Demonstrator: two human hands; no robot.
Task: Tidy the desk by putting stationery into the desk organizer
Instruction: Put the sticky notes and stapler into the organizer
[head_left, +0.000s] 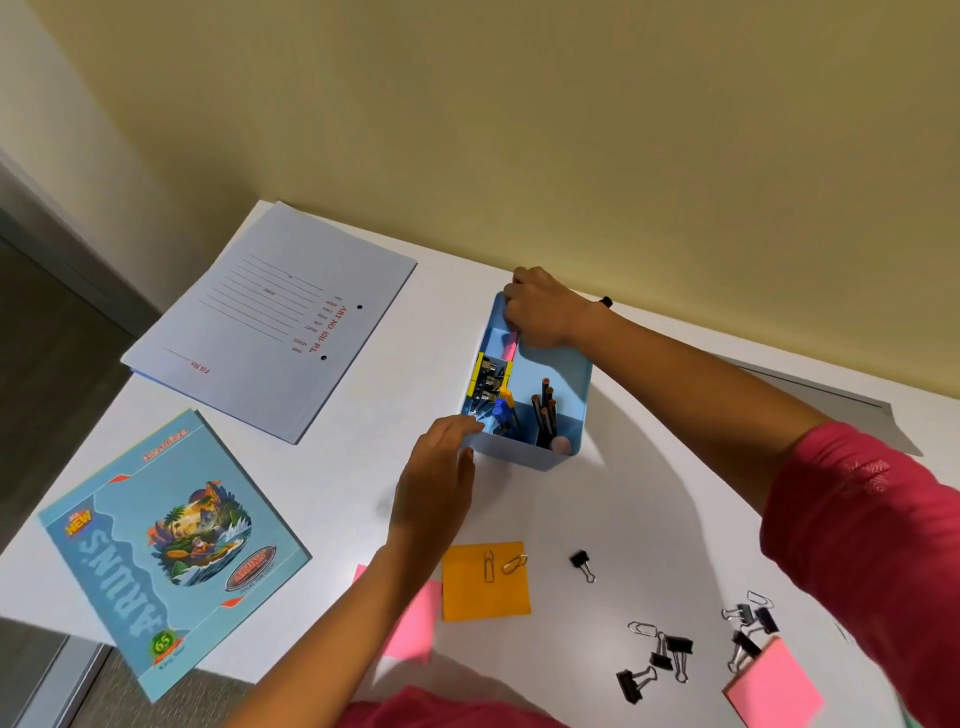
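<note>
A light blue desk organizer stands on the white desk near the wall. It holds dark pencils, yellow and blue items and a pink sticky pad. My right hand reaches into the far compartment and pinches that pink pad. My left hand rests with relaxed fingers against the organizer's near left corner. Loose on the desk lie an orange sticky pad with two paper clips on it, more pink pads and several black binder clips.
A pale blue file folder lies at the back left. A teal notebook sits at the near left, over the desk edge. One binder clip lies alone mid-desk. A yellow wall runs behind the desk.
</note>
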